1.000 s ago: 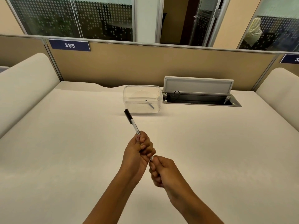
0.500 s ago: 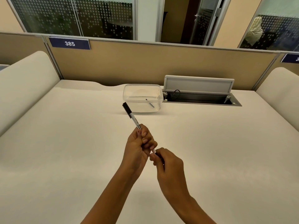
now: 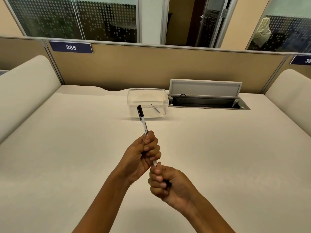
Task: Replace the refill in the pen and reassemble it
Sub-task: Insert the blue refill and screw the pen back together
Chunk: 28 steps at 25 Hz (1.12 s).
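I see a beige worktop point(image 3: 67, 148); a clear plastic box point(image 3: 131, 102) sits near the back, just beside an open cable hatch point(image 3: 205, 89).

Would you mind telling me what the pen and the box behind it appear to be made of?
The pen looks like smooth plastic: opaque white barrel with print, glossy black cap. The box seems clear, glossy plastic, since the thin item inside shows through its walls.
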Tool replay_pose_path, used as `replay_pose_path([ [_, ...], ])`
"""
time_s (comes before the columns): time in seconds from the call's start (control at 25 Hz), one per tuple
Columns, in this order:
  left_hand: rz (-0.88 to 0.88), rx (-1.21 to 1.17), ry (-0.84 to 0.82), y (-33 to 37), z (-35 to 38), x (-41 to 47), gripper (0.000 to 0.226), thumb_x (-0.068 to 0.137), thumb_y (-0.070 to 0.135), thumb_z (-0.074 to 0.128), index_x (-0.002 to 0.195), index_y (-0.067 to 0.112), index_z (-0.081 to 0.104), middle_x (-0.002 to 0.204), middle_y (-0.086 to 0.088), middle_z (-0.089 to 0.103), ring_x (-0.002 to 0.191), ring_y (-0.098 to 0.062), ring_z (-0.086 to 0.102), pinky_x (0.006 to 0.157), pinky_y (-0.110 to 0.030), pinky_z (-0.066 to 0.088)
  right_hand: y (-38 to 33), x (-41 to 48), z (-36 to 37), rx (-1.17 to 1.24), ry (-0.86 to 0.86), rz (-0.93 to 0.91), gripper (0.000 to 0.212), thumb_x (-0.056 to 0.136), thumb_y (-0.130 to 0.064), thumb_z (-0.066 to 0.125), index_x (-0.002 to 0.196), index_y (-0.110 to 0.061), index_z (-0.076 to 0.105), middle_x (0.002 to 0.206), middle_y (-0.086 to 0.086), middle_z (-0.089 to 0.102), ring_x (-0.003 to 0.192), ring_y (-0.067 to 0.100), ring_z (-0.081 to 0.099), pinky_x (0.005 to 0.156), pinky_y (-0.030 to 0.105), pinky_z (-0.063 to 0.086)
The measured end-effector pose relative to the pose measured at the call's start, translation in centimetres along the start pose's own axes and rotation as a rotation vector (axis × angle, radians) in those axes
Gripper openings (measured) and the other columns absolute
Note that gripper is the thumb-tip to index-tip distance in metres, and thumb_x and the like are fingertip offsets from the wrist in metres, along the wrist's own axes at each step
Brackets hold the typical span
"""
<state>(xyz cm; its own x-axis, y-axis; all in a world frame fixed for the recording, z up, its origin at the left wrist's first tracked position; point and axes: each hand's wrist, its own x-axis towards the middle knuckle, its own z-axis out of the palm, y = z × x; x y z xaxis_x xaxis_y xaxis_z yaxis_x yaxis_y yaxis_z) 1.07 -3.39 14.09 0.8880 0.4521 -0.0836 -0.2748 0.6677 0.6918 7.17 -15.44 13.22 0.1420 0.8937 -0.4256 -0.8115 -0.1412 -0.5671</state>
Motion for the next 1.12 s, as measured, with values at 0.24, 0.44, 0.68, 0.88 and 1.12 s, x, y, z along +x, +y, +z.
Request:
replay_pose_path([
  [0.24,0.125,0.103,0.201,-1.5,0.1,0.5,0.040,0.096,-0.002,0.017,0.064,0.013,0.036,0.049,0.005,0.033,0.043,-0.008,0.027,0.045,-0.019,0.032,1.1,0.8,-1.1,-1.278,0.512,-0.693,0.025,0.092,-0.032,0.051,0.082,-0.015,0.066,0.066,-0.009,0.061,0.056,0.005,0.054,0.055,0.012,0.042],
  [0.44,0.193,0.180,0.271,-2.1,1.0,0.6,0.038,0.098,0.001,0.018,0.065,0.011,0.035,0.048,0.006,0.034,0.042,-0.007,0.028,0.044,-0.020,0.030,1.4,1.7,-1.5,-1.412,0.590,-0.866,0.030,0.091,-0.030,0.047,0.084,-0.010,0.068,0.073,0.000,0.067,0.063,0.009,0.056,0.060,0.008,0.040],
  [0.68,0.140,0.226,0.236,-2.2,0.7,0.1,0.039,0.099,0.005,0.018,0.065,0.012,0.035,0.048,0.006,0.034,0.045,-0.008,0.027,0.047,-0.020,0.027,0.5,1.3,-0.5,-1.087,0.433,-0.441,0.039,0.096,-0.023,0.047,0.057,-0.023,0.053,0.049,-0.009,0.048,0.046,0.006,0.038,0.049,0.018,0.032],
  [0.88,0.024,0.041,0.097,-1.0,0.2,-0.3,0.038,0.085,-0.010,0.018,0.062,0.014,0.036,0.049,0.005,0.031,0.041,-0.006,0.027,0.043,-0.019,0.026,-0.5,0.7,-0.7,-0.352,0.051,-0.046,0.044,0.097,-0.008,0.036,0.057,-0.013,0.053,0.049,-0.004,0.043,0.042,0.006,0.028,0.039,0.015,0.024],
  [1.12,0.089,0.066,0.176,-1.5,-0.2,0.1,0.042,0.090,-0.009,0.016,0.061,0.014,0.036,0.048,0.005,0.033,0.042,-0.007,0.028,0.044,-0.019,0.029,-0.3,0.3,-1.4,-0.919,0.285,-0.353,0.031,0.093,-0.031,0.052,0.075,-0.012,0.069,0.058,-0.007,0.058,0.046,0.006,0.046,0.047,0.018,0.038],
])
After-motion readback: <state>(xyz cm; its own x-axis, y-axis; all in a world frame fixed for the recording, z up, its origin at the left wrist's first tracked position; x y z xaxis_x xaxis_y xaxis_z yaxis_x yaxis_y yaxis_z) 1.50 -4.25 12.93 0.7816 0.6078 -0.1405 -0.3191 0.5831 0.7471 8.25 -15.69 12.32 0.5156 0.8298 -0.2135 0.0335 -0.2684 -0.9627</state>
